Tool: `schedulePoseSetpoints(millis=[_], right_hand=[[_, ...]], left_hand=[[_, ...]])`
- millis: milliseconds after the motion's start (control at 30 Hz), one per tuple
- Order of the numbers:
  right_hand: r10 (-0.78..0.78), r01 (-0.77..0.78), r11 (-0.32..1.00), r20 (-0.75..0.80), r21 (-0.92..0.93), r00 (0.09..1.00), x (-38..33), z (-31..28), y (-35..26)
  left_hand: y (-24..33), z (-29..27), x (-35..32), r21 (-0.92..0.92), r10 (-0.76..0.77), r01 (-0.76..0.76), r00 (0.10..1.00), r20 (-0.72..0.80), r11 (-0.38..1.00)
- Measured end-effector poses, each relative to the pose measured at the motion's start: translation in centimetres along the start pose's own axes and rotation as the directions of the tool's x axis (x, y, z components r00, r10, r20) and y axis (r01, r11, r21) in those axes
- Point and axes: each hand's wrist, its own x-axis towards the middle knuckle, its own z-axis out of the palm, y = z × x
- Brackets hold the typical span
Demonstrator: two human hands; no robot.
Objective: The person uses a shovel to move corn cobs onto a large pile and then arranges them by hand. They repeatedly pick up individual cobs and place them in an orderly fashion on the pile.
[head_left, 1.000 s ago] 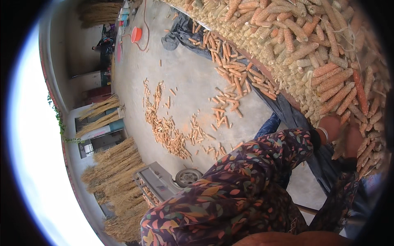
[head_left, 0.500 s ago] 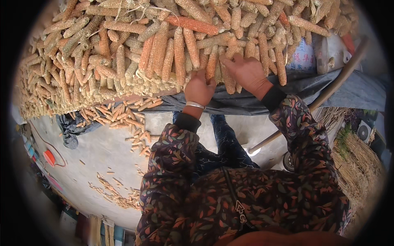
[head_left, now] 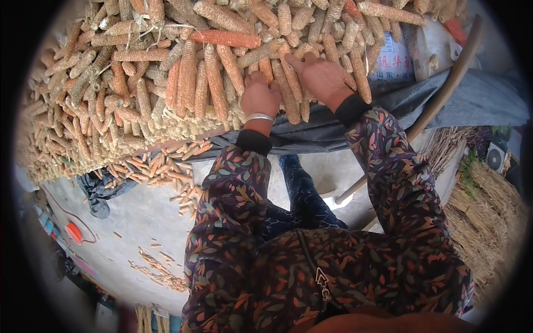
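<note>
A large heap of bare tan and orange corn cobs [head_left: 189, 77] fills the far side of the head view, its near edge stacked in rows. My left hand [head_left: 261, 99] rests at that edge with its fingers curled down over a corn cob [head_left: 265, 67], partly hiding it. Just to the right, my right hand [head_left: 323, 79] lies over the cobs, its index finger stretched out and apart from the thumb. Between the two hands, several cobs [head_left: 285, 91] stand side by side with their ends toward me. A redder cob [head_left: 225, 38] lies crosswise farther back.
Dark plastic sheeting [head_left: 388, 119] hangs below the heap's edge. A long wooden pole [head_left: 444, 97] leans at the right, near a white printed sack [head_left: 391, 58]. Loose cobs [head_left: 158, 169] lie on the concrete floor [head_left: 127, 219] at the left. Dry stalks [head_left: 483, 211] are piled at the right.
The view has shifted, so the heap sits farther left. My right hand's index finger now reaches out straighter over the cobs. My left hand has moved slightly farther onto the heap's edge.
</note>
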Motion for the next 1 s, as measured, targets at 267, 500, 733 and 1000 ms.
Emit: schedulePoseSetpoints(millis=[267,500,733,1000], right_hand=[[0.033,-0.031,0.999,-0.073,0.025,0.997,-1.5,0.7,0.0],[-0.074,0.074,0.996,0.011,0.041,0.997,-1.7,-0.1,-0.1],[-0.084,0.082,0.993,0.013,0.089,0.996,-2.3,-0.5,0.3],[-0.054,0.057,0.991,-0.03,0.117,0.998,-1.9,0.8,0.9]], left_hand=[[-1.5,-0.3,-4.7,0.097,0.164,-0.148,0.97,-0.179,0.984],[0.1,1.7,-9.0,0.219,0.319,-0.303,0.947,-0.044,0.928],[-2.3,1.4,-7.6,0.339,0.508,-0.47,0.861,-0.028,0.815],[-2.6,-0.2,-6.5,0.257,0.609,-0.582,0.793,-0.032,0.771]])
